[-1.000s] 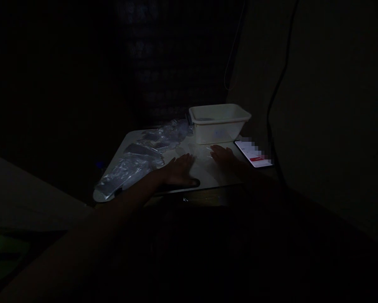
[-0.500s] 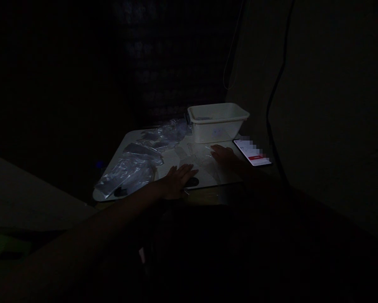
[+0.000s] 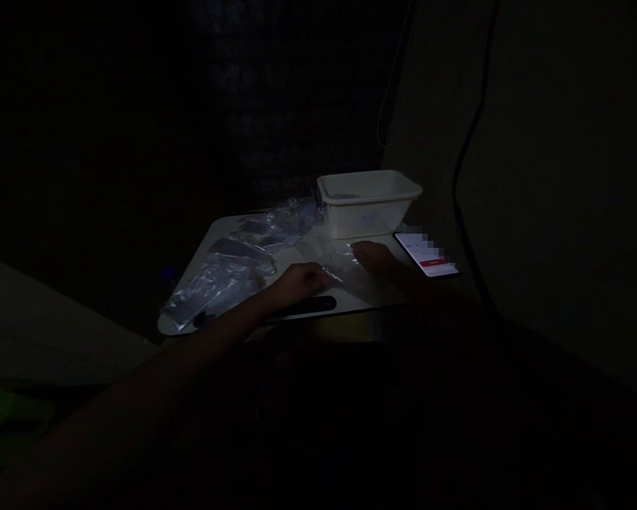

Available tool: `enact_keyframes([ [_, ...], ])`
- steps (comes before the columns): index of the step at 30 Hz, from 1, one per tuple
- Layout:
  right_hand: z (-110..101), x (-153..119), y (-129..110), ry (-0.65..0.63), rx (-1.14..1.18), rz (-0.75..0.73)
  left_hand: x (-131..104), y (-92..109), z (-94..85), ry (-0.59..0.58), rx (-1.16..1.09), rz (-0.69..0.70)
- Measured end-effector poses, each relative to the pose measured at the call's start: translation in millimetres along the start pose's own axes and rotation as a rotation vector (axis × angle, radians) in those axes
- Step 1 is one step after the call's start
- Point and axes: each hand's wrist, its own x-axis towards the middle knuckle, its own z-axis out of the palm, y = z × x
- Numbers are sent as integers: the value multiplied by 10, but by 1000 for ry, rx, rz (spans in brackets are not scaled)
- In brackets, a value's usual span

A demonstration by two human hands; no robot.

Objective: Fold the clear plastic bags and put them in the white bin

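Note:
A clear plastic bag (image 3: 342,265) lies on the small white table (image 3: 195,265), between my two hands. My left hand (image 3: 302,280) is closed at the bag's left side, its fingers pinched on the plastic. On the other side, my right hand (image 3: 371,255) has its fingers together on the far right part of the bag, gripping it. More clear plastic bags (image 3: 212,283) lie in a spread pile at the table's left, and others (image 3: 283,223) are heaped toward the back. The picture is very dark, so fingertips are hard to make out.
A white plastic tub (image 3: 368,216) stands at the back right of the table. Beside it lies a phone (image 3: 427,255) with a lit screen. A dark slot (image 3: 318,304) runs along the near edge. A cable (image 3: 456,177) hangs at the right.
My left hand has moved slightly up and closed from spread fingers. My right hand's fingers have drawn together. The plastic between them has shifted, and more of the dark slot shows.

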Motion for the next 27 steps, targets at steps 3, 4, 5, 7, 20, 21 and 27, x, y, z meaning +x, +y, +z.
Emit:
enact_keyframes([
  [3,-90,38,-47,6,379,144,115,-10,-43,139,-137,-59],
  [4,-120,40,-62,1,509,199,152,-13,-57,179,-187,-68],
  [5,-147,36,-75,-6,632,238,184,-16,-69,210,-242,-77],
  [7,-186,18,-90,-15,814,269,238,-19,-89,249,-356,-104],
  [20,-187,-72,60,-441,737,182,373,55,-122,401,-546,-292],
  [21,-203,-82,42,-459,726,150,383,52,-120,412,-548,-295],
  [27,-286,-117,35,-484,699,98,393,39,-127,451,-539,-318],
])
